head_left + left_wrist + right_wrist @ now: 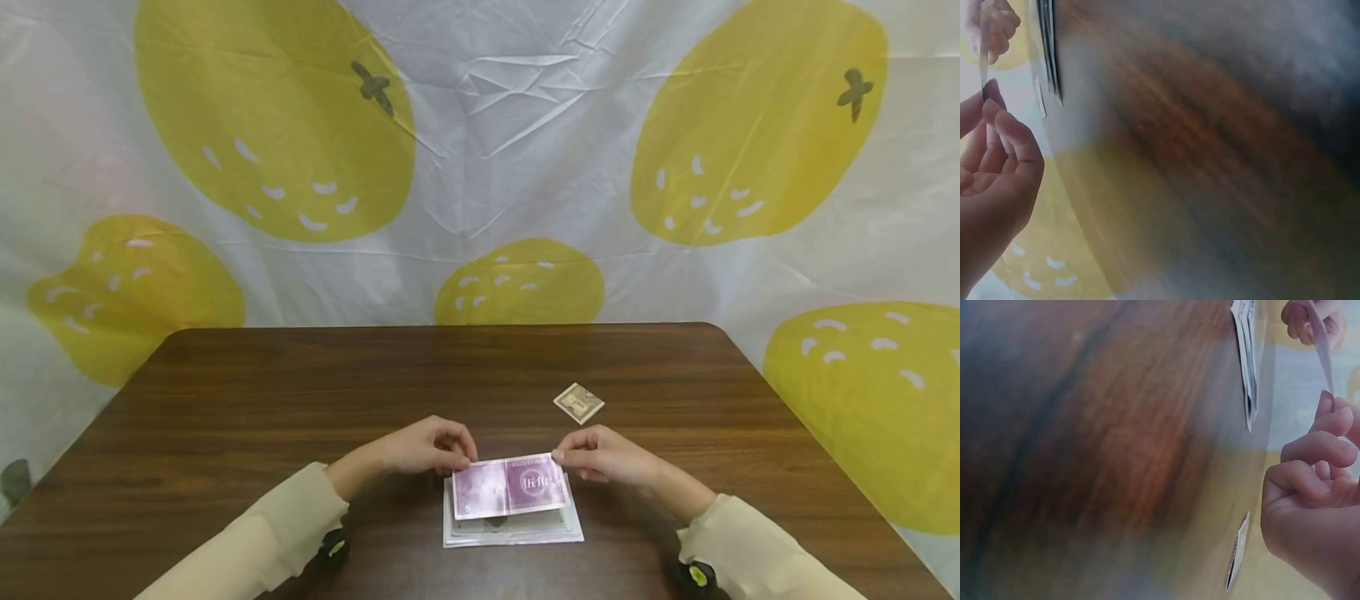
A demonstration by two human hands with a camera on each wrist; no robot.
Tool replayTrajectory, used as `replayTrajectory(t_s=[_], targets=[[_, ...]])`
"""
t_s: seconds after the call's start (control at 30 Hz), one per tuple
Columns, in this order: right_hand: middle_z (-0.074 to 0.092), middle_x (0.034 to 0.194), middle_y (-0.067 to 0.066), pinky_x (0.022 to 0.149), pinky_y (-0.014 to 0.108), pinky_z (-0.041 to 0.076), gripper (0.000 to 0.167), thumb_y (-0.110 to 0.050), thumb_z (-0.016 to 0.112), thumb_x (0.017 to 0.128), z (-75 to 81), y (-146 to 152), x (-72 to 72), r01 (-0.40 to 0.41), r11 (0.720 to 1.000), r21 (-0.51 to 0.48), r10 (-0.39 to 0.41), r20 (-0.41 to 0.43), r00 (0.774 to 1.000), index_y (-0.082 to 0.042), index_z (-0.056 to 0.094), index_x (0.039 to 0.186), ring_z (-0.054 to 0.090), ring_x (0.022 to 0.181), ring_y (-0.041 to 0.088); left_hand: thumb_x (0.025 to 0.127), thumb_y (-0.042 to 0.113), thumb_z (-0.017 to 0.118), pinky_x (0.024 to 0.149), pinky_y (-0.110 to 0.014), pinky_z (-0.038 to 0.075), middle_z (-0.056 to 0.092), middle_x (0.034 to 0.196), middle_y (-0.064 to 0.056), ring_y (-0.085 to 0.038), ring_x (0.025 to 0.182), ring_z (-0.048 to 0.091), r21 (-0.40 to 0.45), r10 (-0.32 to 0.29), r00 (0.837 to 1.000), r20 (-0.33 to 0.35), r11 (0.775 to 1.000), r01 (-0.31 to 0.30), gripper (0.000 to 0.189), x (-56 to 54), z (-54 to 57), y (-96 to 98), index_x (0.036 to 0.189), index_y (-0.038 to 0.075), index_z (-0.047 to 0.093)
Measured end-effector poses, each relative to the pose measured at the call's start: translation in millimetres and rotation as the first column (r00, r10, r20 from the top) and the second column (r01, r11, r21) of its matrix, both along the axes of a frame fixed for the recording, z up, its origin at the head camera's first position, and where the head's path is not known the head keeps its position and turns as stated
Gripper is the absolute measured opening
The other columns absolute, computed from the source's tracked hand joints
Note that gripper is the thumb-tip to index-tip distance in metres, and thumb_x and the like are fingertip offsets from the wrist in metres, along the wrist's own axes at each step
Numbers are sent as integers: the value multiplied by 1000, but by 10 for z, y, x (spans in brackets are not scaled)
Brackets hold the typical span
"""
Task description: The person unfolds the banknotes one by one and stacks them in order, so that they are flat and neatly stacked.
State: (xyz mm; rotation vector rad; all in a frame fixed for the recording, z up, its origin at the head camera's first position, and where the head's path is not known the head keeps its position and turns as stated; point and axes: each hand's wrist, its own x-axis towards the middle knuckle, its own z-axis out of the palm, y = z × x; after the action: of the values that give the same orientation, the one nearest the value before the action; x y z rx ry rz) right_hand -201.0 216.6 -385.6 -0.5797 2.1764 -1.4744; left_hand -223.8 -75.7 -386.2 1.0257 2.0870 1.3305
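Observation:
Between both hands a purple banknote (pixel 480 492) with a crease down its middle is held tilted above a small stack of pale paper notes (pixel 517 537). My left hand (pixel 427 446) pinches its upper left corner between thumb and fingers. At the upper right corner my right hand (pixel 611 457) pinches it the same way. Edge-on, the banknote (pixel 1322 347) shows as a thin strip in the right wrist view. The stack (pixel 1049 50) lies flat on the table below; the banknote hides most of its top.
A small folded brownish note (pixel 579 403) lies on the dark wooden table (pixel 300 375), beyond my right hand. Behind the table's far edge hangs a white cloth (pixel 517 167) printed with yellow fruit.

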Motion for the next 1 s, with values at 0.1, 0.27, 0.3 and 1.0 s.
replayTrajectory(t_s=[0.1, 0.27, 0.3, 1.0], targets=[[43, 55, -6, 40, 16, 26, 22, -16, 56, 86, -37, 0, -1, 1, 1000, 25, -1, 3, 1000, 6, 59, 86, 34, 45, 2, 82, -1, 57, 52, -23, 41, 55, 66, 1, -11, 57, 47, -21, -13, 1000, -12, 1000, 13, 7, -1, -27, -1, 88, -3, 60], [44, 55, -5, 39, 16, 25, 22, -19, 58, 85, -92, -7, 0, 17, 997, 70, -18, 14, 1000, 3, 62, 84, 34, 44, 3, 80, -3, 57, 51, -22, 40, 55, 66, 0, -10, 57, 48, -55, -19, 998, -52, 998, 16, 7, 1, -58, 2, 86, -1, 60], [44, 55, -4, 39, 16, 25, 22, -19, 58, 85, -99, -9, 1, 14, 997, 73, -15, 16, 1000, 3, 62, 84, 33, 44, 3, 80, -3, 58, 51, -21, 40, 55, 65, 0, -9, 57, 48, -65, -22, 997, -67, 998, 17, 7, 3, -60, 5, 86, -1, 60], [43, 50, -5, 38, 18, 26, 17, -20, 66, 77, -145, -40, 38, 72, 977, 201, -47, -123, 991, -5, 63, 70, 34, 42, 5, 74, 3, 66, 51, -19, 37, 50, 59, 8, -3, 54, 45, -207, 25, 947, -320, 974, -96, 8, 87, -91, 103, 74, 7, 59]])
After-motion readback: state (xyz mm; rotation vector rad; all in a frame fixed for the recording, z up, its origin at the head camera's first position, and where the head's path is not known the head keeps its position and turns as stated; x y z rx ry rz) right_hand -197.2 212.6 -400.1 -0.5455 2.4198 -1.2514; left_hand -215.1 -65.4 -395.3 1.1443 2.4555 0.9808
